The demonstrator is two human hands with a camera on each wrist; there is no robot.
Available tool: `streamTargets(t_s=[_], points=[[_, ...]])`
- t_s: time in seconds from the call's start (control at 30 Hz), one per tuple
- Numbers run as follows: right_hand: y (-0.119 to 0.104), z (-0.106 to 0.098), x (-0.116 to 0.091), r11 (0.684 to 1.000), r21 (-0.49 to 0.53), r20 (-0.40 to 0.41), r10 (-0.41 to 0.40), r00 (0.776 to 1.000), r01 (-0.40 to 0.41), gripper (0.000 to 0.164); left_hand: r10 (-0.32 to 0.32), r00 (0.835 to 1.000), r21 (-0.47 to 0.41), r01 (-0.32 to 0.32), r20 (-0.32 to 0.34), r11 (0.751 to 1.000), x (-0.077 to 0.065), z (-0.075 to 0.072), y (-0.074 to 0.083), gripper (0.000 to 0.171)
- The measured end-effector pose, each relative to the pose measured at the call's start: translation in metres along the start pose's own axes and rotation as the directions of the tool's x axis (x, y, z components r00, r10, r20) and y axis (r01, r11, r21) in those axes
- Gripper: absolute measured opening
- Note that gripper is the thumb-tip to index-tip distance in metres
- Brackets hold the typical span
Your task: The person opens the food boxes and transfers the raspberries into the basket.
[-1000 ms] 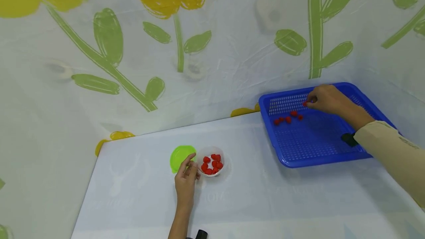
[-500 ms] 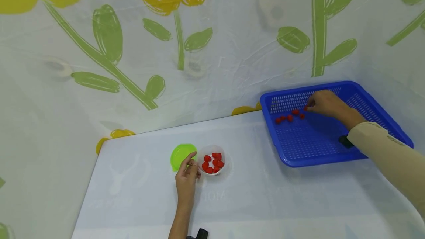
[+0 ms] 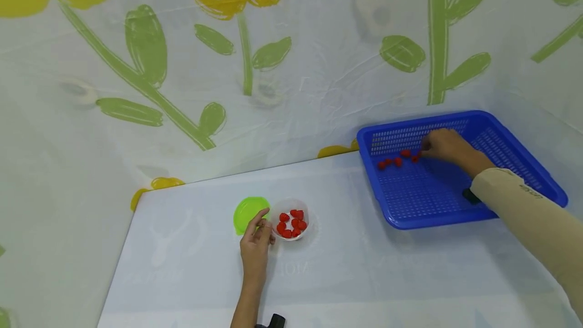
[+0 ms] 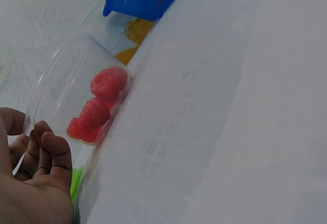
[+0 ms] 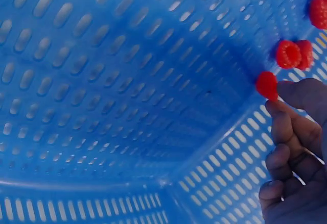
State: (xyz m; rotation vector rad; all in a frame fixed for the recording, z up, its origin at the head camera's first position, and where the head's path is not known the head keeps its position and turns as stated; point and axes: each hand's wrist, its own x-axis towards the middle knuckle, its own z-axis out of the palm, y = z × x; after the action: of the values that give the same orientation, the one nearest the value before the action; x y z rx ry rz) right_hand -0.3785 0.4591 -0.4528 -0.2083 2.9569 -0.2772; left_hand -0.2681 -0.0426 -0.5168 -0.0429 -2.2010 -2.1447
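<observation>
My left hand (image 3: 256, 247) touches the left side of a clear plastic cup (image 4: 56, 76), its fingers loosely bent at the rim. Several red raspberries (image 4: 94, 113) lie on the bottom of the cup. Partly behind that hand is a bright green lid (image 3: 248, 212). On the right, my right hand (image 3: 448, 147) reaches down into a blue basket (image 3: 387, 206). It pinches one raspberry (image 5: 266, 85) between thumb and fingertip, low by the basket's back wall. Just beside it sit other raspberries (image 5: 290, 54), strung out along that wall.
A white-covered table (image 3: 191, 267) carries everything, with the basket at the back right against the wall. Behind it hangs a pale sheet (image 3: 309, 65) printed with flowers and leaves. The basket's raised rim (image 3: 455, 220) runs under the right forearm.
My right hand has lowered into the basket with the raspberry, which now sits close beside the others. The left hand and the cup have stayed in place.
</observation>
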Motion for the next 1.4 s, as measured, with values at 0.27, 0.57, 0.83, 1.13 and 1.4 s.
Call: streamTargets(t_s=[0.27, 0.57, 0.83, 1.13, 1.4], points=[[-0.017, -0.02, -0.012, 0.999, 0.033, -0.041, -0.014, 0.999, 0.015, 0.019, 0.003, 1.0, -0.012, -0.003, 0.01, 1.0, -0.001, 0.0, 0.0, 0.036], [-0.046, -0.044, -0.02, 0.995, 0.052, -0.131, -0.078, 0.988, 0.085, 0.02, 0.025, 1.0, -0.007, -0.025, 0.011, 1.0, 0.004, -0.003, 0.004, 0.035], [-0.081, -0.051, -0.033, 0.981, 0.124, -0.156, -0.131, 0.979, 0.151, 0.015, -0.005, 1.0, 0.002, 0.005, 0.008, 1.0, 0.001, -0.003, 0.004, 0.035], [-0.116, -0.046, -0.046, 0.95, 0.042, -0.282, -0.285, 0.916, 0.309, 0.009, -0.006, 1.0, 0.027, 0.006, -0.003, 1.0, -0.003, -0.003, 0.005, 0.033], [-0.142, -0.041, -0.051, 0.908, 0.008, -0.325, -0.394, 0.86, 0.419, 0.006, 0.003, 1.0, 0.011, -0.003, 0.002, 1.0, -0.003, -0.002, 0.005, 0.034]])
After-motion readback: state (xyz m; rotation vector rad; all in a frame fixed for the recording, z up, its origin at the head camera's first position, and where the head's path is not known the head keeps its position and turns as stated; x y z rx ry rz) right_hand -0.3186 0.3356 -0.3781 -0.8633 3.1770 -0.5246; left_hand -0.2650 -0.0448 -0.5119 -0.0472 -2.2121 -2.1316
